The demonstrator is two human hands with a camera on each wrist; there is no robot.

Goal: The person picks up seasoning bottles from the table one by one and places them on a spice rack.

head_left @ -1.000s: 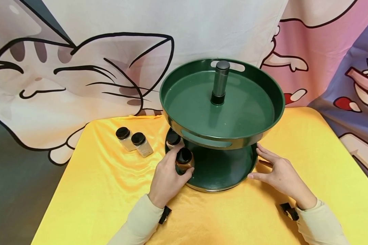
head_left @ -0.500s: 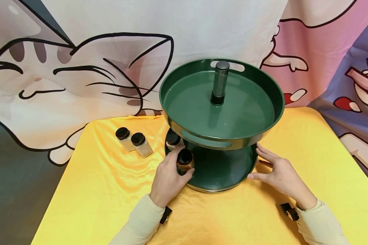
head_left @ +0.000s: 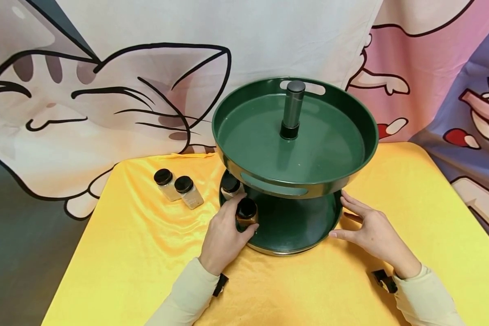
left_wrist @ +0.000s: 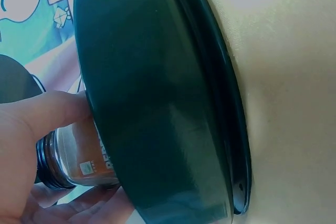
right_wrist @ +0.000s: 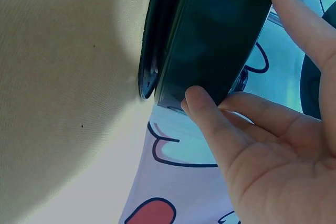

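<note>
A two-tier green round tray stand fills the middle of the head view. My left hand [head_left: 222, 237] grips a black-lidded spice jar [head_left: 246, 209] at the left edge of the lower tray [head_left: 295, 226]. In the left wrist view, that jar [left_wrist: 79, 153] holds reddish-brown contents and sits behind the tray wall [left_wrist: 152, 98], with thumb and fingers on either side. Another black-lidded jar [head_left: 230, 184] stands just behind it in the lower tray, partly hidden by the upper tray. My right hand [head_left: 371, 235] touches the lower tray's right rim with extended fingers [right_wrist: 207, 114].
Two pale-filled jars with black lids, a left one [head_left: 165, 183] and a right one [head_left: 189, 192], are on the yellow cloth [head_left: 146, 253] left of the stand. The upper tray [head_left: 248, 131] overhangs the lower one, with a central post [head_left: 294, 108]. Cartoon-printed fabric [head_left: 269, 36] hangs behind.
My left hand and the jar it holds have shifted very slightly to the right. The right hand, the stand and the other jars look unmoved.
</note>
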